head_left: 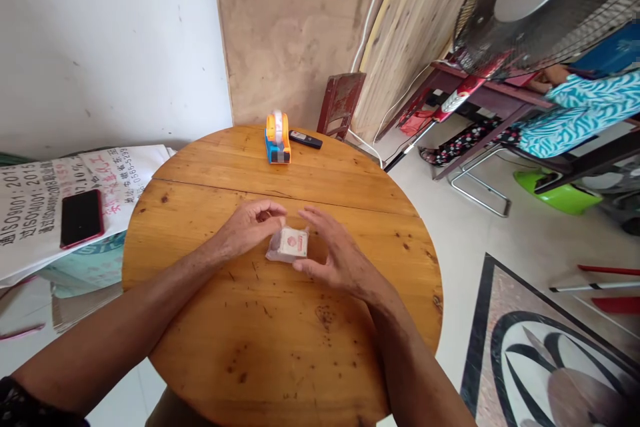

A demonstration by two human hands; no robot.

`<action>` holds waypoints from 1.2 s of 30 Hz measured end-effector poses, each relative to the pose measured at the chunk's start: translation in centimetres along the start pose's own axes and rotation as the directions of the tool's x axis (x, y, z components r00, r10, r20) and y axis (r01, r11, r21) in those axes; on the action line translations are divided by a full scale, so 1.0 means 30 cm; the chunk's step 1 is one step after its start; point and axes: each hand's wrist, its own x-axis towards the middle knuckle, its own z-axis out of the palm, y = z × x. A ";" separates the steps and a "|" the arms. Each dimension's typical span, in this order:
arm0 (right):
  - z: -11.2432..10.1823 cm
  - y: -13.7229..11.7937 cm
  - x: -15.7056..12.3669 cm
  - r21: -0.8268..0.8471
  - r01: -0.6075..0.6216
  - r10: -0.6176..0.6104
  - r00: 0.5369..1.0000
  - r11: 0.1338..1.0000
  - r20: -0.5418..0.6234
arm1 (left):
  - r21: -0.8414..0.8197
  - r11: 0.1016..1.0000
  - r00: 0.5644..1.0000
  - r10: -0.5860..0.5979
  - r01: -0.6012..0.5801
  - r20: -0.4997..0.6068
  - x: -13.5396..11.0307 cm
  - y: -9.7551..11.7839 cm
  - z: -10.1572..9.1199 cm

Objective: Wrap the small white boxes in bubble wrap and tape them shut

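A small whitish box with red print [294, 242] lies on the round wooden table [280, 333]. Clear plastic wrapping surrounds it and bunches at its left side. My left hand [253, 223] is just beyond the box's upper left corner, fingers loosely curved and a gap between thumb and forefinger. Whether its thumb touches the wrapping I cannot tell. Around the right side of the box, my right hand [333, 250] is open, its thumb by the lower edge and its fingers spread past the upper right corner.
A tape dispenser [278, 140] and a black remote control [305, 139] are at the table's far edge. Left, a phone [81, 218] lies on printed sheets [30, 213]. A standing fan [535, 7] is at right, near a seated person [575, 107]. A chair [342, 103] stands behind.
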 end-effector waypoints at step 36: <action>0.030 -0.036 0.031 0.379 -0.043 0.179 0.927 0.924 -0.331 | 0.306 0.952 0.976 -0.050 -0.018 0.214 -0.046 0.021 0.016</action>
